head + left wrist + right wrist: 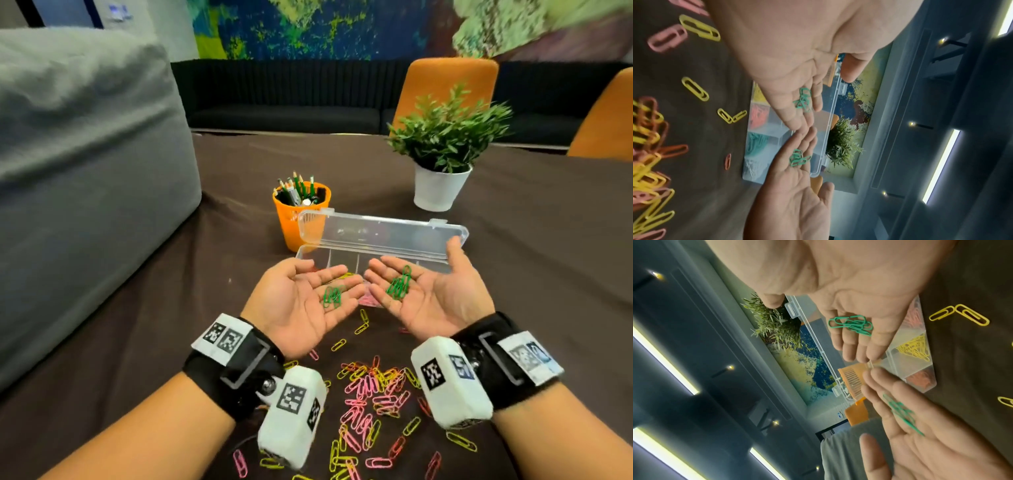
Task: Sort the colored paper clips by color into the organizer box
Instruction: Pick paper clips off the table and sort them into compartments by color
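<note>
our left hand (pixel 301 301) lies palm up, fingers relaxed and spread, a small bunch of green paper clips (pixel 332 296) resting on it. just right, fingertips nearly meeting, our right hand (pixel 424 294) lies the same way, cradling more green clips (pixel 399 283). both hover above the organizer box (pixel 380 240), lid up, just beyond them. pink and yellow clips (pixel 370 394) litter the near tabletop (pixel 171 308).

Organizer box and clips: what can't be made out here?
- Box near compartments, head view: hidden behind both hands.
- Clip counts in either palm: tangled, too small.
- Left palm's clips, right wrist view: blurred.
- Loose pile, head view: partly behind the wrist cameras, cut off by the bottom edge.
</note>
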